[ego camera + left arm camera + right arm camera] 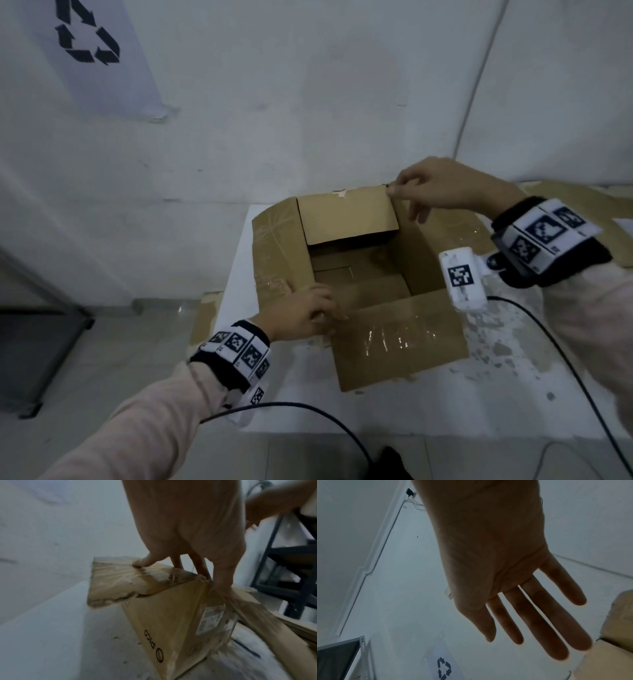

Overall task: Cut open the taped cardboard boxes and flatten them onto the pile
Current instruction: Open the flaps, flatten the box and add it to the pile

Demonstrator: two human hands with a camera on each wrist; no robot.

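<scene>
An open brown cardboard box [397, 342] stands on the white table [496, 383], with shiny clear tape on its spread flaps. My left hand [322, 308] grips the box's near-left corner. In the left wrist view the thumb presses the taped left flap [116, 580] while the other fingers [202, 568] hook over the rim into the box [163, 618]. My right hand [394, 190] reaches to the upper right corner of the upright far flap [346, 219] and touches it. Seen from the right wrist, its fingers [539, 615] are straight and spread. No cutter is in view.
Flattened cardboard [582, 205] lies on the table to the right of the box. A black cable [308, 409] runs along the table's near edge. A recycling sign [89, 37] hangs on the wall. A grey rack [34, 325] stands at the left, black shelving [288, 561] to the right.
</scene>
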